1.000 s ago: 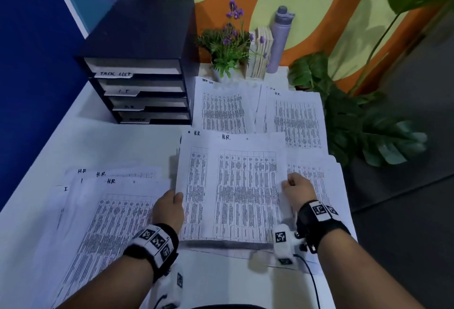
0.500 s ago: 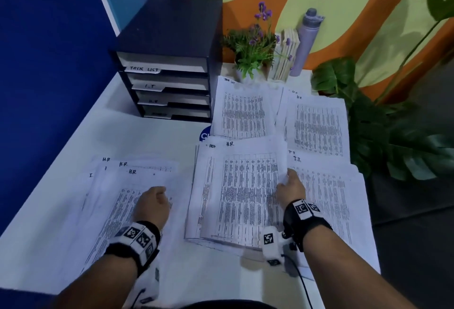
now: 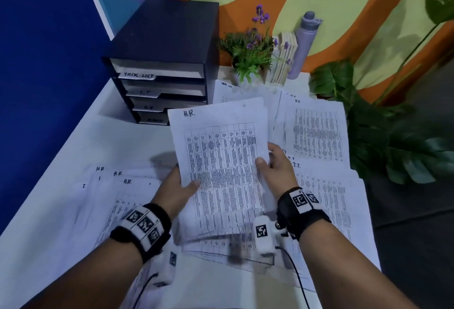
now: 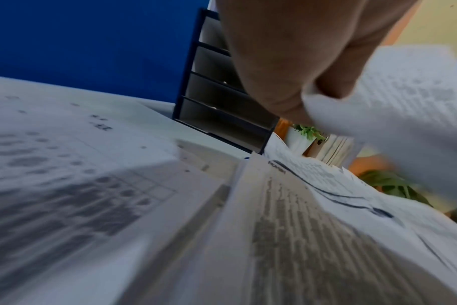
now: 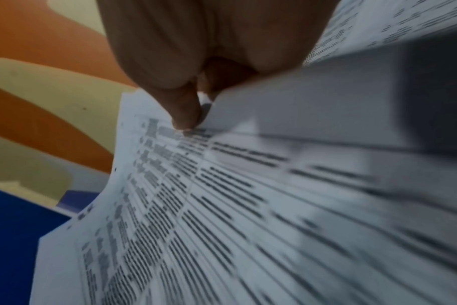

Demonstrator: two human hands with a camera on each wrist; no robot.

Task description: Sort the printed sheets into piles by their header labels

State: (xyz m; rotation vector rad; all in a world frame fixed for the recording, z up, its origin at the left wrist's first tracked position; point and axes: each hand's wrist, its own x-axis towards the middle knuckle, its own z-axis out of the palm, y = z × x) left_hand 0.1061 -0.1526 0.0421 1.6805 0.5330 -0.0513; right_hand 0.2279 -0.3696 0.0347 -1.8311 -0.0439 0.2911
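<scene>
Both hands hold up a stack of printed sheets headed "H.R." [image 3: 221, 151] above the middle of the white table [image 3: 49, 222]. My left hand [image 3: 179, 191] grips its left edge, thumb on the front face. On the right edge, my right hand [image 3: 275, 164] pinches it with the thumb on top; the right wrist view shows the thumb on the sheets [image 5: 222, 206]. A fanned pile headed "H.R." [image 3: 118, 200] lies at the left. A pile headed "I.T." [image 3: 331, 198] lies at the right. More sheets [image 3: 226, 249] lie under the lifted stack.
A dark drawer unit [image 3: 167, 68] with trays labelled TASK LIST, I.T and H.R stands at the back left. Behind the held stack lie a "TASK LIST" pile [image 3: 228, 90] and another pile [image 3: 317, 129]. A small flowering plant [image 3: 248, 53], books, a grey bottle [image 3: 304, 43] and a large leafy plant [image 3: 383, 137] line the back and right.
The stack that lay on the table is now lifted. My left hand came off the left pile and took the stack's left edge; the right hand kept hold of its right edge.
</scene>
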